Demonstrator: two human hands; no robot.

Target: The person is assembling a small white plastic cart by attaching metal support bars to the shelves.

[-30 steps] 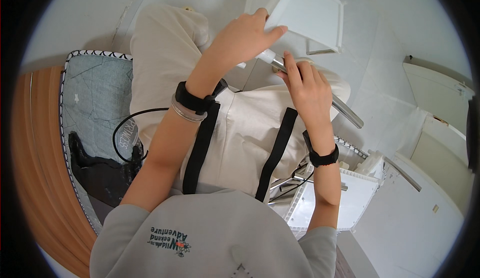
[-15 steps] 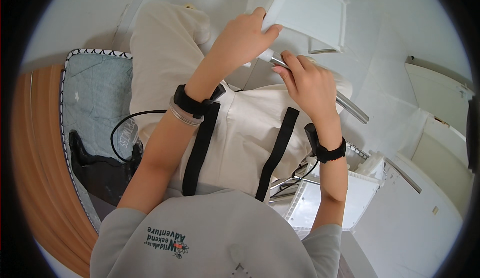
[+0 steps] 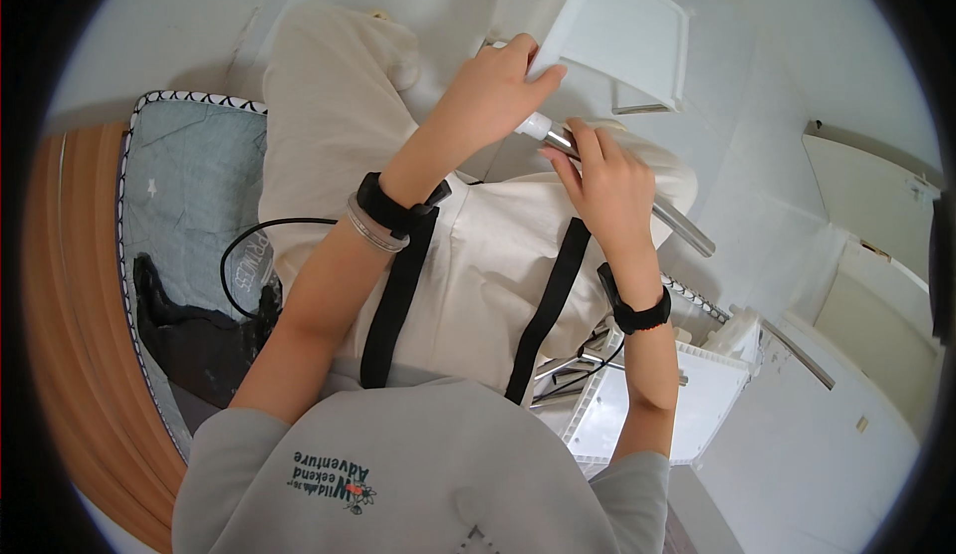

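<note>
My left hand (image 3: 510, 88) is closed around the edge of a white plastic shelf panel (image 3: 573, 14), which is held tilted, almost edge-on. From beneath that hand a white plastic socket (image 3: 535, 124) sticks out toward the right. A shiny metal tube (image 3: 683, 227) meets this socket and runs down to the right. Its upper part is wrapped by the fingers of my right hand (image 3: 609, 178), near the joint. How deep the tube sits in the socket cannot be made out.
Another white tray-like shelf (image 3: 632, 36) stands beyond my hands. At my right are a white plastic crate-like piece (image 3: 712, 395) with metal tubes beside it and a loose metal tube (image 3: 799, 353). A grey-blue cushion (image 3: 194, 176) lies left, beside wood-grain boards (image 3: 75, 305).
The panel in my left hand has tilted, so its edge now shows beside the far shelf. Both hands have come slightly lower, and my right hand and the tube have shifted left.
</note>
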